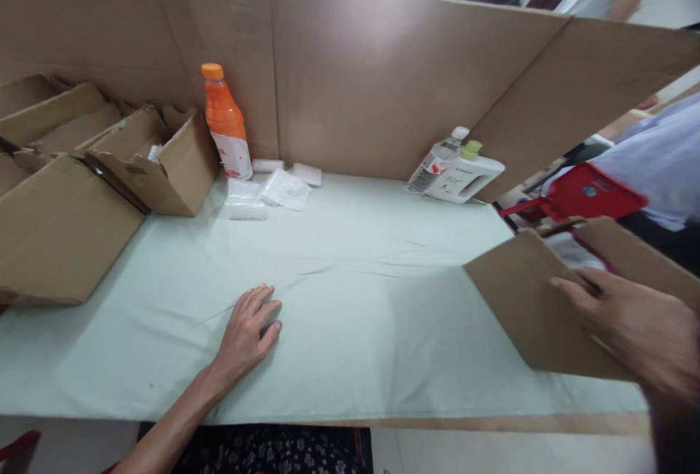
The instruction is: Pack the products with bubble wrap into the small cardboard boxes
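Note:
My left hand (253,328) lies palm down on the pale green cloth (350,328), fingers a little apart and holding nothing. At the right edge, my right hand (637,321) grips the upper rim of an open cardboard box (539,302), with the thumb on the outer wall. The fingers go over the rim and are partly hidden. Inside that box something white (574,251) shows, too covered to name. The box rests on the right end of the cloth, slightly tilted in view.
Cardboard boxes (65,233) stand at the left, near an orange-capped bottle (227,124). Clear plastic packets (284,189) lie beside it. A clear bottle (437,160) leans by a white jug (464,181). A cardboard wall (372,80) closes the back. Beyond are a red dustpan (596,193) and people.

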`<act>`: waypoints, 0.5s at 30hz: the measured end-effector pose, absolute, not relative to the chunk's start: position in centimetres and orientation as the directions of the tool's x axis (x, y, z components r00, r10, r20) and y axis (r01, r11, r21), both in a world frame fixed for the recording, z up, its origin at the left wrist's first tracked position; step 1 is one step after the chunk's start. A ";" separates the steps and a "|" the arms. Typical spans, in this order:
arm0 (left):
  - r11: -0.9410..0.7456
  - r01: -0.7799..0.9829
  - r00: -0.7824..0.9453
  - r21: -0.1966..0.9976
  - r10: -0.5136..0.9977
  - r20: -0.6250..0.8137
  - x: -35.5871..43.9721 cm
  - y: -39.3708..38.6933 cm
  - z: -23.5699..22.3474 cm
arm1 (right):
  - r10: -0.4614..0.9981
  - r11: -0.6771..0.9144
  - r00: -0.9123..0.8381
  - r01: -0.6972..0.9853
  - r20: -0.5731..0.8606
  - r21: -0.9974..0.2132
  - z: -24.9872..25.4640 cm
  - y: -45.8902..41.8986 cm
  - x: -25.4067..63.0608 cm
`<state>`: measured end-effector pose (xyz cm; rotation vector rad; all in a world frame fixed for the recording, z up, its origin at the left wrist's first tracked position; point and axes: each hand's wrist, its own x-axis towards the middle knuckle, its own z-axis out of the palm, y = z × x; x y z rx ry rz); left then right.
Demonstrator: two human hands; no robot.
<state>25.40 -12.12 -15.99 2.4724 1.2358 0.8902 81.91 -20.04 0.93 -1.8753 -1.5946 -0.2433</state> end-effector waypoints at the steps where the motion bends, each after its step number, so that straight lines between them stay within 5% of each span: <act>1: -0.598 0.630 0.440 0.494 0.800 0.407 25.3 -12.0 -16.0 | 0.816 -0.178 0.254 0.965 0.519 -0.192 1.0 -20.1 79.5; 2: -0.575 0.620 0.418 0.533 0.818 0.396 25.2 -11.9 -16.0 | 0.812 -0.238 0.246 0.968 0.529 -0.084 1.2 -20.0 76.8; 4: -0.517 0.604 0.365 0.607 0.856 0.365 25.2 -11.6 -15.4 | 0.868 -0.114 0.108 0.993 0.484 -0.016 1.8 -19.8 70.8; 9: -0.445 0.538 0.325 0.716 0.893 0.311 25.5 -11.9 -12.3 | 0.919 0.350 -0.261 0.884 0.295 -0.310 5.1 -19.5 59.1; 11: -0.439 0.491 0.340 0.752 0.892 0.299 25.4 -12.4 -11.4 | 0.913 0.351 -0.195 0.823 0.358 -0.446 6.0 -20.0 57.9; 15: -0.341 0.492 0.252 0.801 0.937 0.244 24.3 -13.8 -11.6 | 0.843 0.064 0.306 0.760 0.443 -0.647 3.9 -20.4 60.5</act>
